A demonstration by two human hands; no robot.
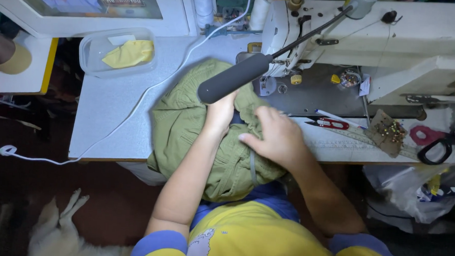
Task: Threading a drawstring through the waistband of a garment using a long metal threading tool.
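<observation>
An olive green garment (186, 126) lies bunched on the sewing table (105, 122) in front of a white sewing machine (395, 38). My left hand (220, 112) presses down on the fabric just below a dark lamp head (232, 78). My right hand (276, 135) rests flat on the garment beside it, fingers pointing left. Neither hand visibly grips the cloth; both lie on top of it. Part of the garment hangs over the table's front edge toward my lap.
A clear plastic tub (95, 50) holding yellow cloth (129, 53) sits at the back left. Right of the hands lie red-handled snips (330, 123), a ruler (339, 144), a pin cushion (388, 132) and black scissors (436, 150). A white cable (131, 113) crosses the table. A furry animal (59, 228) lies on the floor.
</observation>
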